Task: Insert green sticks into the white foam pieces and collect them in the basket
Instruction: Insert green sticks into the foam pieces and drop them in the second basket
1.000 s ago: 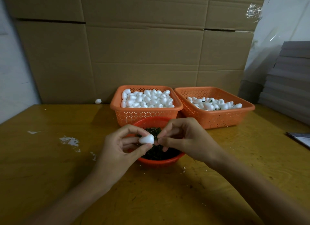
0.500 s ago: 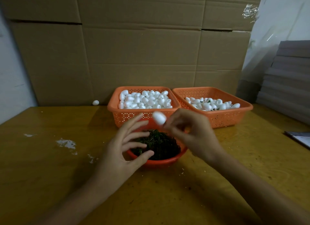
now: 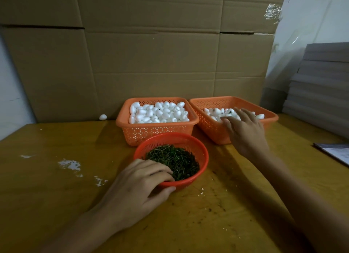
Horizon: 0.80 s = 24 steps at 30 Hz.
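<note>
Dim room — cardboard wall (image 3: pixel 151 54) behind a yellow wooden table (image 3: pixel 47 177).

Left hand (image 3: pixel 136 184) curled low, right hand (image 3: pixel 245 132) reaching forward, fingers spread.

I see my left hand (image 3: pixel 139 184) dipping its fingers into the round bowl (image 3: pixel 204 158) of green sticks (image 3: pixel 175 161), while my right hand (image 3: pixel 245 132) reaches palm-down into the right basket (image 3: pixel 211 126) of foam pieces (image 3: pixel 217 112).
</note>
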Each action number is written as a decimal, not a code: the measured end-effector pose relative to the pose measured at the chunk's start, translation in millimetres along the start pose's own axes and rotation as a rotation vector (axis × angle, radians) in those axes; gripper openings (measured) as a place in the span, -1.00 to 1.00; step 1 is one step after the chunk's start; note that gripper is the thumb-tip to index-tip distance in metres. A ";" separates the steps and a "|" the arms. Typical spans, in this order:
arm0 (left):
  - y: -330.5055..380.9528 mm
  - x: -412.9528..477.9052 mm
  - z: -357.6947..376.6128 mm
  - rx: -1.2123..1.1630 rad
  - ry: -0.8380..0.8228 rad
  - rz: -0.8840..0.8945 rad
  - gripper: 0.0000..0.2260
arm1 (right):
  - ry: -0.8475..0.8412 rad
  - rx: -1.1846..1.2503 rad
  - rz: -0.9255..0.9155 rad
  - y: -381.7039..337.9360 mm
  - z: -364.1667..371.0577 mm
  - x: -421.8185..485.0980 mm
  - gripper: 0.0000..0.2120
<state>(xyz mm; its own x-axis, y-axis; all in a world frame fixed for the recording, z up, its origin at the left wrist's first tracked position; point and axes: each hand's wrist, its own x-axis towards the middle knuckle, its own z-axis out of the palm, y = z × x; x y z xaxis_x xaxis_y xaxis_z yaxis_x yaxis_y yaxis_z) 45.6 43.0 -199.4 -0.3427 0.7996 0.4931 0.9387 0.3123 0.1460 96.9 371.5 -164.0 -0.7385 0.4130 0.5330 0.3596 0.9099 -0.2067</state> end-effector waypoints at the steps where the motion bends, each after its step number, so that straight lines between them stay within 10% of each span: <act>1: 0.5 0.4 -0.1 -0.003 0.003 -0.002 -0.63 | 0.062 0.037 -0.019 -3.0 -1.7 -2.2 -0.59; 5: 0.7 -1.1 -0.5 -0.047 0.022 -0.023 -0.64 | 0.237 0.181 -0.256 -43.8 -15.0 -18.5 -0.65; 11: -0.7 2.6 -1.1 -0.178 0.089 -0.019 -0.75 | -0.166 0.260 -0.682 -103.4 -16.4 -63.8 -0.68; 24: -0.7 6.1 -0.2 -0.754 0.493 -0.278 -0.88 | -0.372 0.769 -0.383 -107.2 -15.2 -68.2 -0.75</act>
<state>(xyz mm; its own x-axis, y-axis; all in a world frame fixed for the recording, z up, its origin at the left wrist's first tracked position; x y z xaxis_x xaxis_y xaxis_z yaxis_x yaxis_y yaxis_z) 42.9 47.5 -196.3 -0.6656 0.3855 0.6390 0.6610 -0.0930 0.7446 117.3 245.2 -165.8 -0.9114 -0.0552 0.4079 -0.3240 0.7074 -0.6282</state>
